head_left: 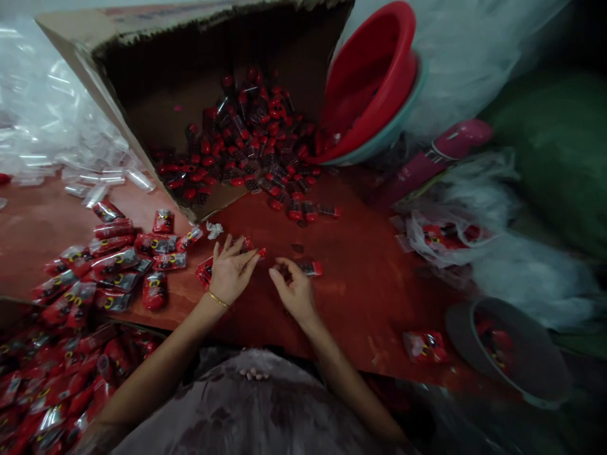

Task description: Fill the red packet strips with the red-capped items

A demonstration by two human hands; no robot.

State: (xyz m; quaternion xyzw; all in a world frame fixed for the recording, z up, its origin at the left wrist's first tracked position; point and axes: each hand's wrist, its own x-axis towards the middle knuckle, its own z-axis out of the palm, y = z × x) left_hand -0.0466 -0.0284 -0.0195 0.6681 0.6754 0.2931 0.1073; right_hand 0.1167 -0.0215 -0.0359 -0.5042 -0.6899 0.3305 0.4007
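Observation:
My left hand, with a gold bangle at the wrist, is over the red tabletop. Its thumb and forefinger come together at a small red-ended packet; most of that packet is hidden by the fingers. Red packets lie under and beside this hand. A short way to the right, my right hand has its fingers curled towards the thumb; anything between them is too dark to make out. Just behind its fingers lies a dark packet with a red end. The two hands are apart.
A cardboard box on its side spills red-capped small containers. Filled red packets pile at left, above a full bin. Clear plastic sleeves, red basin, maroon flask and grey tub stand around.

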